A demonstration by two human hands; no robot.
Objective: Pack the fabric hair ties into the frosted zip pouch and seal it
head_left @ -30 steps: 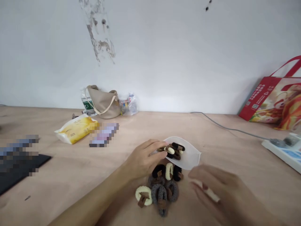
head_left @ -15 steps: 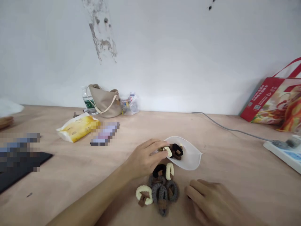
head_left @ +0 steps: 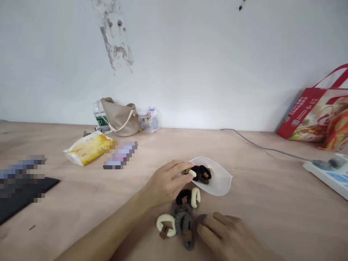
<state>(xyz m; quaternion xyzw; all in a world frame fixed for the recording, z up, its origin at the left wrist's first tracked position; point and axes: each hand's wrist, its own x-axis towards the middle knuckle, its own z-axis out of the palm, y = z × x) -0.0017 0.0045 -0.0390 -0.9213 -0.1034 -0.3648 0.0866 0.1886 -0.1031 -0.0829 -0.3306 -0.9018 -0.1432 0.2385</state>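
My left hand [head_left: 167, 181] is closed at the left side of a translucent white pouch [head_left: 221, 183], its fingertips at the pouch's mouth. Inside lie black and brown hair ties [head_left: 204, 174], and a cream hair tie [head_left: 192, 173] shows beside the left fingertips. My right hand [head_left: 224, 232] has its fingers closed over a grey hair tie [head_left: 201, 218], which they mostly hide. Between the hands is a small pile: a black hair tie [head_left: 183, 196], two cream ones, one of them the cream loop [head_left: 166, 224] at left, and grey knitted ones [head_left: 185, 228] with brown tabs.
A yellow tissue pack [head_left: 91, 148] and a blurred phone [head_left: 121, 155] lie at left. Behind them stand a beige bag [head_left: 119, 116], a bottle [head_left: 100, 119] and a plastic bag [head_left: 150, 121]. A red shopping bag [head_left: 304, 116] and a power strip [head_left: 326, 177] with a grey cable are at right.
My right hand has moved left onto the grey hair tie at the pile's right side. The left hand stays at the pouch; the cream tie by its fingertips shows less.
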